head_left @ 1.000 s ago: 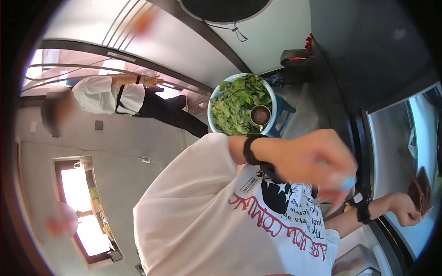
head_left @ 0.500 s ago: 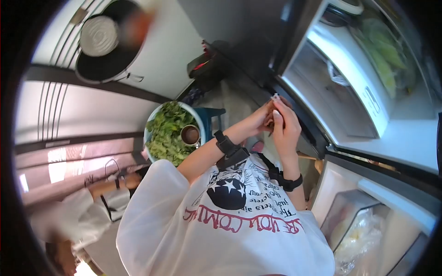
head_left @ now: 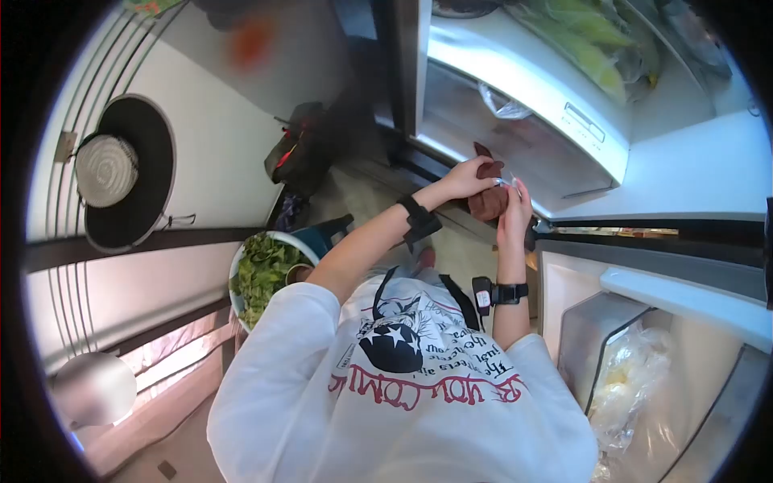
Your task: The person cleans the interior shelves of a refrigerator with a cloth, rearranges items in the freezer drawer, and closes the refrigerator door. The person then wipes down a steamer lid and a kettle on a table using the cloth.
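A soft brown item [head_left: 486,204], like a pouch or crumpled cloth, hangs between the hands in front of the lit appliance. My left hand [head_left: 469,179] is closed round its upper part from the left. On the other side, my right hand [head_left: 515,211] is closed at its edge, with thumb and forefinger pinched near a small shiny piece [head_left: 501,182]. The fingertips of both hands nearly meet there. What the small piece is cannot be made out.
An opened refrigerator [head_left: 523,80] has a drawer and bagged green produce; its door [head_left: 564,282] holds a clear bin and plastic bags. At left are a tub of leafy greens [head_left: 262,274] with a metal cup, and a black pan [head_left: 133,173]. A dark bag [head_left: 299,153] lies beyond.
My hands, apart one second ago, have come together and moved to the refrigerator front. The brown item, earlier in my right hand, is now between both. The view has turned, and the other person is out of sight.
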A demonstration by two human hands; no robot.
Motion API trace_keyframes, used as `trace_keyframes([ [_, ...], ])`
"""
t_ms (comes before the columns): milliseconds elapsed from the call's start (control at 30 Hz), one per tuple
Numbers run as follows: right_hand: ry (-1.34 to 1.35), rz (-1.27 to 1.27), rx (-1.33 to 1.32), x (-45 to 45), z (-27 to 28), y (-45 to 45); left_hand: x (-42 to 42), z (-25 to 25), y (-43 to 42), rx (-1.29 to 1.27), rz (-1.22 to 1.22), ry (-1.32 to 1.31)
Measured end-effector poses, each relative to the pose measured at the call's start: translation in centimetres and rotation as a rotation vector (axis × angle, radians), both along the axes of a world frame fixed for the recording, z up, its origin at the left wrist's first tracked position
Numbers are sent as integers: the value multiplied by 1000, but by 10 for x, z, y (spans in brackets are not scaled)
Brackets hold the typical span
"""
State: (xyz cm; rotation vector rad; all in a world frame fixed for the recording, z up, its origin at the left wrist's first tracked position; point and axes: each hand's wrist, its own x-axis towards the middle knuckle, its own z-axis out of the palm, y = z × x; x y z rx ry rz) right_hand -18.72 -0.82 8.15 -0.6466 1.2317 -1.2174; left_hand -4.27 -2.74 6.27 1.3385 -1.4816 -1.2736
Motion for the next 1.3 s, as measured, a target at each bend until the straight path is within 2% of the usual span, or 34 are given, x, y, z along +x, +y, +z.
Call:
trace_keyframes([
  [100,1,-33,-49,-11,6,-4,0,-2,-12,5,-20,3],
  [133,119,-30,-6,-4,15,-2,0,3,-15,20,-12,23],
  [167,248,122,69,-9,12,0,-2,9,-12,-39,20,-34],
  [200,328,143,97,-8,-8,-5,1,30,-5,-93,-5,-54],
  [233,239,277,19,-11,-24,-9,6,44,2,-178,-69,-43],
  [267,388,347,-96,6,23,-1,15,70,10,-248,-118,-109],
  [300,366,401,-1,8,26,-2,24,84,17,-150,-169,-106],
  [367,227,483,58,20,51,2,45,99,26,-237,-244,-183],
  [433,168,586,13,26,69,6,66,119,30,-310,-292,-198],
  [533,135,573,-128,35,102,-1,91,160,33,-416,-307,-280],
  [567,147,557,-145,37,119,-4,98,175,35,-428,-207,-203],
  [600,323,332,-315,39,141,-8,101,183,34,-434,-107,-125],
  [633,492,102,-479,42,161,-12,103,184,30,-449,-115,-123],
  [700,747,-353,-626,45,192,-26,104,188,24,-445,102,-29],
  [767,746,-602,-805,39,188,-58,94,184,12,-526,214,-11],
  [800,1130,-617,-777,45,198,-67,88,189,4,-618,221,-28],
  [867,1420,-253,-919,38,169,-113,74,204,-12,-776,180,-61],
  [900,1547,-93,-875,48,162,-120,68,207,-27,-797,148,-43],
  [933,1582,-129,-884,55,163,-121,60,205,-43,-876,172,-110],
  [967,1499,-154,-941,57,160,-124,54,200,-57,-949,197,-181],
  [1000,1549,-167,-928,54,161,-123,50,191,-71,-969,267,-325],
  [1033,1596,-171,-916,53,161,-121,49,182,-79,-971,251,-318],
  [1133,1548,-158,-948,51,163,-119,49,162,-102,-958,365,-704],
  [1233,1449,-166,-937,48,154,-120,50,167,-98,-920,305,-768],
  [1300,1561,-275,-893,43,161,-108,47,163,-100,-920,330,-737],
])
